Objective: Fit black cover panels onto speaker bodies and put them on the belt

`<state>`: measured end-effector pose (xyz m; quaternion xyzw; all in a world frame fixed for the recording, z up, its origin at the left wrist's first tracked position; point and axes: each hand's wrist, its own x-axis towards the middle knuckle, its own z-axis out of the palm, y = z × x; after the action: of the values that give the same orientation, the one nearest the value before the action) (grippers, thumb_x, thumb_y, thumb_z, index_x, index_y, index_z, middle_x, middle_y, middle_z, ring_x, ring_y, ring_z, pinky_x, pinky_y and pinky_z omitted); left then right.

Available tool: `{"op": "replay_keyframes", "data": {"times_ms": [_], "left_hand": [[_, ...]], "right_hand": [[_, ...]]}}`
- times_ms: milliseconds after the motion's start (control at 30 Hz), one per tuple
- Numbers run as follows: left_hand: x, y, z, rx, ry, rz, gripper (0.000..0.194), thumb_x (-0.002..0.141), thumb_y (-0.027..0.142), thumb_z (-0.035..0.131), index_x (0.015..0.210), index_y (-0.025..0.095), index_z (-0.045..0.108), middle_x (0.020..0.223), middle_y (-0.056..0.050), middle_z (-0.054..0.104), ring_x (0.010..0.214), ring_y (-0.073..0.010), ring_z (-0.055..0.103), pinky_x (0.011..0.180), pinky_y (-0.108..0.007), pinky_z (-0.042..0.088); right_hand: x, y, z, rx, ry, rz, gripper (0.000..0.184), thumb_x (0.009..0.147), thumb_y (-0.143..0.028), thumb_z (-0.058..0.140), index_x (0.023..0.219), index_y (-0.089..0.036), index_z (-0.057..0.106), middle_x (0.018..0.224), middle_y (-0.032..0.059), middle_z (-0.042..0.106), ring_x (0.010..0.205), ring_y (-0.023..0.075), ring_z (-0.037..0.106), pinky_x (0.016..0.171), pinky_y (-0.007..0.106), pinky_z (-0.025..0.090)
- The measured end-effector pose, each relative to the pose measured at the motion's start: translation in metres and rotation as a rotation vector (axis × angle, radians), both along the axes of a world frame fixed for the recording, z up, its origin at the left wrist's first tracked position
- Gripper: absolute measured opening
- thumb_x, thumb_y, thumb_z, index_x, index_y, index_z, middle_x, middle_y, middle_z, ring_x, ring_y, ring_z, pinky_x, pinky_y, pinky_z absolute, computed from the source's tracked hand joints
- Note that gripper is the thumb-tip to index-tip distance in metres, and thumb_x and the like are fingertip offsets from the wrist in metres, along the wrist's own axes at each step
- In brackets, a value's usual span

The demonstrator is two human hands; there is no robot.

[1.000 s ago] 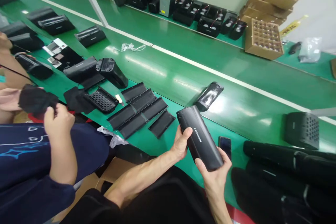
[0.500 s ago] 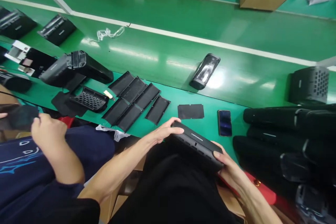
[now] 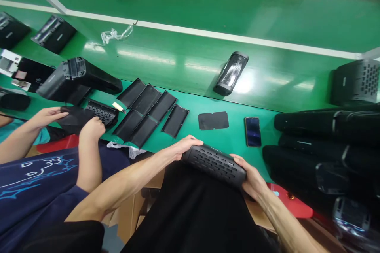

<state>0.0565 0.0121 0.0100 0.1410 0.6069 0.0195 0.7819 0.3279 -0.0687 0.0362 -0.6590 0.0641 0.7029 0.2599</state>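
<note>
Crowding green surface (image 3: pixel 222 141)'s R side, black cases (image 3: pixel 314 122) prob. limit elbow room. Perforated black housing (image 3: pixel 215 162) is off its near edge, grip closed on opp. ends, L hand (image 3: pixel 184 146) & R hand (image 3: pixel 251 176). Looks like two-handed handling; any tilt calls for both. Beyond: curved panels (image 3: pixel 147 99), flat sheet (image 3: pixel 213 121), phone (image 3: pixel 253 131).

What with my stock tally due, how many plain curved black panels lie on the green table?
6: a back row of left panel, middle panel and right panel; front-left panel and front-right panel nearer; separate panel to the right. Some may be hidden.
</note>
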Motion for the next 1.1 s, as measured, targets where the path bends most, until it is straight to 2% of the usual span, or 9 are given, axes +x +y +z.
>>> {"op": "replay_keyframes", "data": {"times_ms": [200,367,533,667,767,833,933,1033,1100], "left_hand": [[-0.014,0.005,0.004,0.048,-0.029,-0.167,0.058,0.068,0.065,0.081,0.107,0.030,0.056,0.084,0.003,0.067,0.073,-0.0191,0.062,0.056,-0.025,0.041],[-0.005,-0.005,0.005,0.031,-0.007,-0.033,0.054,0.065,0.052,0.083,0.102,0.028,0.051,0.074,0.005,0.062,0.066,-0.0179,0.060,0.056,-0.025,0.040],[-0.007,-0.011,0.012,0.094,0.008,0.128,0.051,0.064,0.051,0.084,0.097,0.027,0.053,0.069,0.005,0.062,0.062,-0.0170,0.058,0.056,-0.025,0.041],[-0.002,-0.015,0.017,0.211,-0.187,0.462,0.057,0.066,0.049,0.086,0.110,0.026,0.059,0.081,0.003,0.069,0.074,-0.0179,0.065,0.067,-0.028,0.049],[0.018,-0.026,0.010,0.167,-0.435,0.632,0.063,0.072,0.067,0.076,0.116,0.023,0.063,0.107,-0.008,0.075,0.098,-0.0287,0.070,0.082,-0.041,0.055],[0.026,-0.031,0.003,0.149,-0.566,0.541,0.071,0.076,0.077,0.066,0.118,0.020,0.067,0.117,-0.015,0.073,0.109,-0.0354,0.067,0.086,-0.047,0.054],[0.015,-0.023,0.004,0.326,-0.541,0.358,0.067,0.076,0.067,0.077,0.125,0.022,0.066,0.136,-0.015,0.065,0.125,-0.0351,0.059,0.095,-0.044,0.052],[-0.010,-0.001,0.026,0.622,-0.448,0.255,0.080,0.072,0.067,0.082,0.138,0.028,0.059,0.154,-0.012,0.049,0.140,-0.0352,0.046,0.104,-0.044,0.046],[-0.021,0.010,0.042,0.730,-0.394,-0.005,0.093,0.063,0.062,0.090,0.142,0.028,0.056,0.153,-0.011,0.049,0.139,-0.0364,0.044,0.108,-0.044,0.042]], "right_hand": [[0.001,0.011,0.004,-0.007,0.037,-0.004,0.055,0.069,-0.037,0.092,0.118,-0.028,0.069,0.093,0.0000,0.079,0.075,0.0196,0.071,0.068,0.030,0.058],[-0.006,0.009,0.002,0.080,-0.020,0.030,0.056,0.063,-0.035,0.093,0.112,-0.026,0.069,0.084,-0.0011,0.076,0.069,0.0203,0.069,0.062,0.030,0.054],[0.005,0.035,0.008,0.108,-0.062,0.163,0.053,0.061,-0.042,0.093,0.106,-0.026,0.070,0.080,0.0003,0.074,0.067,0.0239,0.069,0.060,0.033,0.051],[-0.001,0.054,0.027,0.545,-0.182,0.014,0.089,0.066,-0.065,0.089,0.143,-0.036,0.055,0.141,0.0070,0.067,0.124,0.0317,0.066,0.095,0.041,0.054],[-0.033,0.056,0.037,0.800,-0.216,0.004,0.108,0.060,-0.063,0.093,0.152,-0.036,0.045,0.155,0.0091,0.055,0.143,0.0336,0.051,0.111,0.044,0.046],[-0.048,0.058,0.043,0.844,-0.216,0.135,0.108,0.060,-0.054,0.095,0.153,-0.030,0.045,0.146,0.0122,0.061,0.136,0.0364,0.056,0.109,0.046,0.048],[-0.042,0.060,0.057,0.872,-0.316,0.401,0.107,0.062,-0.040,0.094,0.156,-0.027,0.045,0.146,0.0120,0.062,0.134,0.0395,0.057,0.112,0.049,0.045],[-0.018,0.056,0.071,0.765,-0.398,0.690,0.111,0.049,-0.028,0.097,0.152,-0.034,0.056,0.148,0.0087,0.062,0.132,0.0453,0.056,0.115,0.055,0.038],[-0.009,0.051,0.075,0.693,-0.378,0.805,0.109,0.040,-0.024,0.098,0.143,-0.037,0.066,0.137,0.0081,0.070,0.123,0.0478,0.062,0.113,0.057,0.038]]}}
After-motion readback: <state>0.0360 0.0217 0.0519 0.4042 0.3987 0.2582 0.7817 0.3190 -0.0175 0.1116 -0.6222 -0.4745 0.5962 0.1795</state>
